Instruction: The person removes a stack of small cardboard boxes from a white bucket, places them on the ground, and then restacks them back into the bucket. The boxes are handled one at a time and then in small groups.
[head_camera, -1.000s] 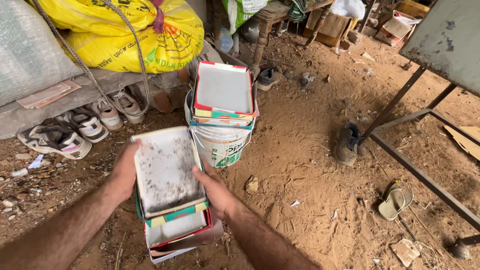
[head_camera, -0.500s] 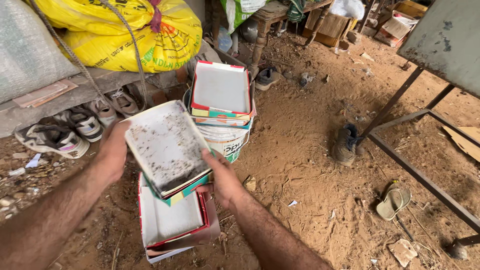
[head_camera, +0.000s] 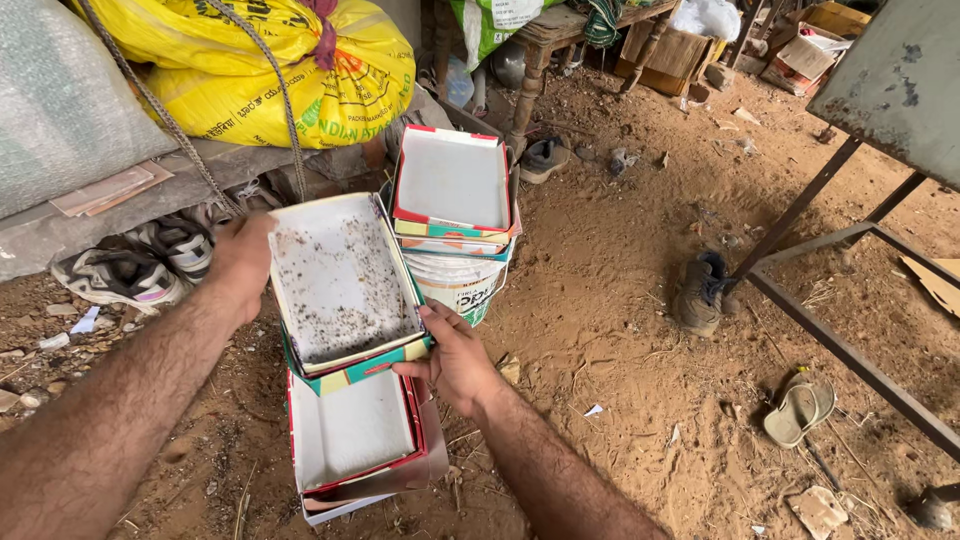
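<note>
Above a stack of empty boxes (head_camera: 352, 440), beside the box-topped bucket (head_camera: 462, 285), left hand (head_camera: 243, 262) and right hand (head_camera: 455, 355) clasp a speckled tray (head_camera: 340, 285).

Dirt-floored storage shed: yellow sacks (head_camera: 290, 70), worn shoes (head_camera: 120, 272)

White cardboard tray (head_camera: 340, 285) speckled with dark spots, green-and-red edge; red-rimmed white tray (head_camera: 352, 430) below; yellow sacks (head_camera: 270, 70); reddish-brown dirt floor (head_camera: 620, 300).
</note>
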